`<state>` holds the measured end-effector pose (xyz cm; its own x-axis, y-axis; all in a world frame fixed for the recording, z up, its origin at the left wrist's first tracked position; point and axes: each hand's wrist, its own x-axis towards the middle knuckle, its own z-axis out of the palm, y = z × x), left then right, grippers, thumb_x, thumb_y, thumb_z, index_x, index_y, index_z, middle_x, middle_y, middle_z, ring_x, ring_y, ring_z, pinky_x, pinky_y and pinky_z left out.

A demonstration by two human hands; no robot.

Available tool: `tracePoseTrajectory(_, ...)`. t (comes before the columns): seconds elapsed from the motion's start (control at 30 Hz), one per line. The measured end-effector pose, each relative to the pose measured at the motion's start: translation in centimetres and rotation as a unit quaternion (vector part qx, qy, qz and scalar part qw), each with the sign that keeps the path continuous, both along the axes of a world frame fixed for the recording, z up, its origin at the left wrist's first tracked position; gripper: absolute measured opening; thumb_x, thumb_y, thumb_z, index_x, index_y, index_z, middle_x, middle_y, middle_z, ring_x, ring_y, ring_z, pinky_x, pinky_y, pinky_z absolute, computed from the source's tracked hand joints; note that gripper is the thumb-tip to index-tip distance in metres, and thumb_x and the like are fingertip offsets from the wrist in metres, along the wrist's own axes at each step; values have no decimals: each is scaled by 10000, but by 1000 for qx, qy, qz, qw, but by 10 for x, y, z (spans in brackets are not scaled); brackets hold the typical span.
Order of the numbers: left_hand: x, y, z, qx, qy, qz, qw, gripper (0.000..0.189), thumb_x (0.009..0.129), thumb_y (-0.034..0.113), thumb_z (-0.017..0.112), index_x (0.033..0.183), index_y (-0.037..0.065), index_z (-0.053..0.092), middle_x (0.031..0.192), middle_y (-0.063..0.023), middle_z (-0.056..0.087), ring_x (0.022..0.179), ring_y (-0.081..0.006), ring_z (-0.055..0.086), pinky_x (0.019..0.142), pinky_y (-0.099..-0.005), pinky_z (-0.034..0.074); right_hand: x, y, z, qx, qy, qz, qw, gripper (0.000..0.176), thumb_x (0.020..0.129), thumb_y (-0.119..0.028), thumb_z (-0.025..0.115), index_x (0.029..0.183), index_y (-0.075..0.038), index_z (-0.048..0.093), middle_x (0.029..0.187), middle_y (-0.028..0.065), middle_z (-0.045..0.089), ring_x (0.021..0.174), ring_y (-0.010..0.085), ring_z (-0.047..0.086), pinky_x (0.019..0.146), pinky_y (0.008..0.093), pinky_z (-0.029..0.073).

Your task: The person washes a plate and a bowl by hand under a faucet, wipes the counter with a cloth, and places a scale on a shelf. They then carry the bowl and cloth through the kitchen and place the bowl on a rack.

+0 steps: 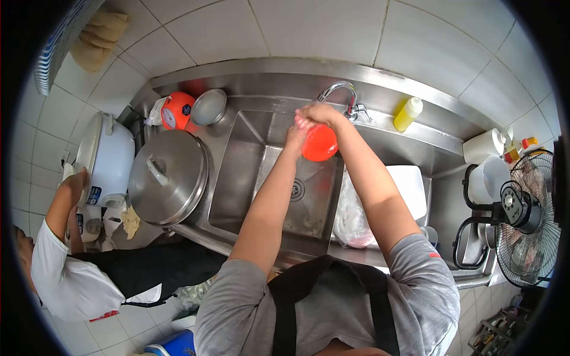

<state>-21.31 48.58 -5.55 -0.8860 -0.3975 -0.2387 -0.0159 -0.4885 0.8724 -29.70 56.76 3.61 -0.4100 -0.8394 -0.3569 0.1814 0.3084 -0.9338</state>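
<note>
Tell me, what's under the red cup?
Below the red cup lies the steel sink and its drain. The left hand and right hand cover its top, so its inside is hidden.

So the sink has the tap behind it, a cup over it, a pot then a cooker to its left, a bottle behind-right and a fan far right.

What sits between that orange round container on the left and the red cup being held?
In the head view, a small steel bowl, then bare sink wall up to the left hand holding the red cup.
</note>
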Motion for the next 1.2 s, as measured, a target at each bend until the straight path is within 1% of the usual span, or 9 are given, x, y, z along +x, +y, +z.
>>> tracePoseTrajectory(0.27,25,-39,24,-153,-128,-20,980,204,847,161,489,969,20,573,859,-65,612,749,-148,583,674,-283,471,-22,-17,-57,245,473,-55,844,279,777,-313,574,776,-37,612,739,132,603,726,178,597,593,308,496)
tracePoseTrajectory(0.33,31,-38,19,-127,-113,-44,984,195,837,147,492,962,23,576,847,-65,613,731,-150,585,659,-289,475,-11,-15,-41,8,12,-147,989,404,751,-432,583,714,-31,575,571,59,530,551,182,547,530,295,478)
tracePoseTrajectory(0.47,22,-20,8,-247,-100,-99,959,201,777,168,523,888,20,600,795,-89,618,746,-179,593,636,-319,467,6,-18,-23,-174,-313,-124,925,411,818,-425,502,557,-136,370,455,-24,349,384,112,354,370,226,324)
tracePoseTrajectory(0.6,5,10,12,-274,-46,-43,960,463,875,389,321,1146,27,420,1101,-123,524,944,-221,546,659,-298,469,20,-11,0,-97,-142,68,983,304,860,-306,472,787,-21,549,637,42,572,521,111,549,479,233,465)
tracePoseTrajectory(0.63,-44,11,-67,-187,331,77,922,539,867,496,278,1190,73,361,1057,-56,514,862,-201,546,633,-297,473,23,-9,3,-93,-131,83,983,286,865,-280,467,828,-11,555,706,46,590,589,118,572,543,218,476)
tracePoseTrajectory(0.67,-31,19,-31,69,232,89,966,560,838,549,311,1134,86,422,980,-43,535,810,-187,540,607,-320,471,24,-3,16,-83,-99,121,984,283,867,-272,465,853,-5,559,728,47,595,621,117,574,577,225,476)
tracePoseTrajectory(0.7,-42,0,-80,-280,-29,26,959,551,829,568,305,1117,118,441,952,-28,560,787,-186,557,600,-316,464,27,1,27,-63,-40,92,993,273,862,-265,477,850,-12,577,750,54,602,621,125,578,582,242,466)
tracePoseTrajectory(0.83,7,7,31,-437,-115,61,890,295,761,326,565,842,45,607,798,-132,615,769,-252,593,670,-344,451,5,5,-12,7,542,-109,833,398,832,-349,511,767,35,592,683,93,590,664,191,574,620,316,435)
tracePoseTrajectory(1.2,68,11,69,-493,-217,173,825,450,750,328,588,1087,46,489,1084,-131,505,1009,-263,473,848,-380,365,-2,18,-38,-17,436,21,900,261,821,-281,499,877,-39,580,783,174,601,774,317,574,692,373,416)
